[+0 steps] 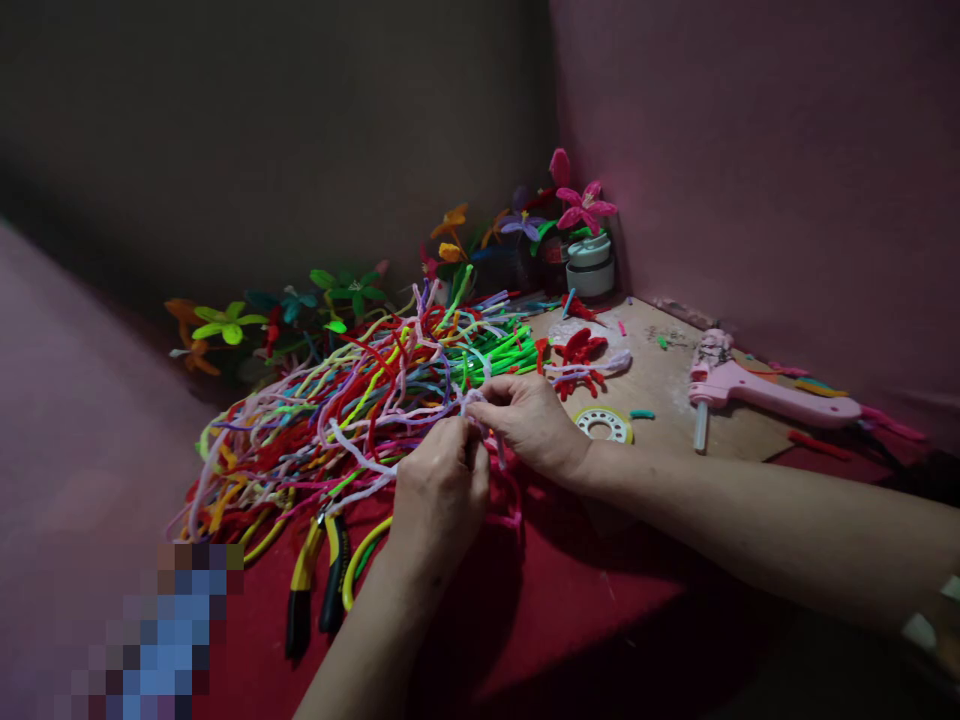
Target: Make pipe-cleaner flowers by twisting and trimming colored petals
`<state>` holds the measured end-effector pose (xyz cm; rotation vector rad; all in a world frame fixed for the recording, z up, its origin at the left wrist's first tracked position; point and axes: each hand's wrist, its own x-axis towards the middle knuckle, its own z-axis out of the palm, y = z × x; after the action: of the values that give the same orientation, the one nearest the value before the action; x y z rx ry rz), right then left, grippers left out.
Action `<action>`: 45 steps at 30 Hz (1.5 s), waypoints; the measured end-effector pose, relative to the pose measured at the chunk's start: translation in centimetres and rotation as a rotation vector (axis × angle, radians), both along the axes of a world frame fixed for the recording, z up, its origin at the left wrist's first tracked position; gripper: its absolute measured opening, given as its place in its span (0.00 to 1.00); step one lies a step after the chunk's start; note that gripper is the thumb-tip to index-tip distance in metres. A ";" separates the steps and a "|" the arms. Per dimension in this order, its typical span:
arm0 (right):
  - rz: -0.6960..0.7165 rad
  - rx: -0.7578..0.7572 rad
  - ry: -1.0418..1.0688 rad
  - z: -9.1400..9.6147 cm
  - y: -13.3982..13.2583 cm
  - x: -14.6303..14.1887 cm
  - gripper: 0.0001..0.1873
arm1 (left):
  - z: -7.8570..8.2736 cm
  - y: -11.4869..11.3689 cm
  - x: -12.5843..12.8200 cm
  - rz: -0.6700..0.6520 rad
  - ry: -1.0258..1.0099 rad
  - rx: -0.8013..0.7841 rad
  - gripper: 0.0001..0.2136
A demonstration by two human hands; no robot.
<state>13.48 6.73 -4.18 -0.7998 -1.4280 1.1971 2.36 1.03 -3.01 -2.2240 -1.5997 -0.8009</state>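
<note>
My left hand (442, 475) is closed around pale lilac pipe cleaners (364, 462), whose free ends stick out to its left. Close beside it, my right hand (529, 415) pinches the upper part of the same lilac piece between thumb and fingers. The fingertips of both hands nearly meet, and they hide how the fuzzy stems join there. Right behind the hands spreads a large heap of loose pipe cleaners (300, 420) in many colours, with a bundle of green ones (502, 352) on its right side.
Yellow-black pliers (319, 580) lie on the red cloth (585, 620). A pink glue gun (772, 392) and a yellow-rimmed tape roll (604, 425) rest on a wooden board (652, 360). Finished fuzzy flowers (587, 207) and a white jar (590, 268) stand along the walls.
</note>
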 end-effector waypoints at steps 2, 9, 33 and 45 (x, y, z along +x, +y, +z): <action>0.003 0.006 -0.010 -0.1 -0.1 -0.1 0.08 | -0.2 0.0 0.1 0.024 0.056 -0.015 0.05; 0.133 -0.219 0.137 -0.3 0.6 0.0 0.07 | -0.2 0.2 0.0 -0.048 0.061 0.023 0.05; 0.241 -0.291 0.308 -0.2 1.0 0.1 0.05 | 0.4 0.6 0.0 -0.105 -1.016 -0.292 0.10; 0.373 -0.346 0.396 0.2 0.8 0.3 0.07 | 0.5 0.9 -0.9 -0.198 -0.529 -0.029 0.04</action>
<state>13.81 7.54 -3.97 -0.4911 -1.0795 1.8116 1.46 1.97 -2.47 -2.3440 -1.6130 -1.5342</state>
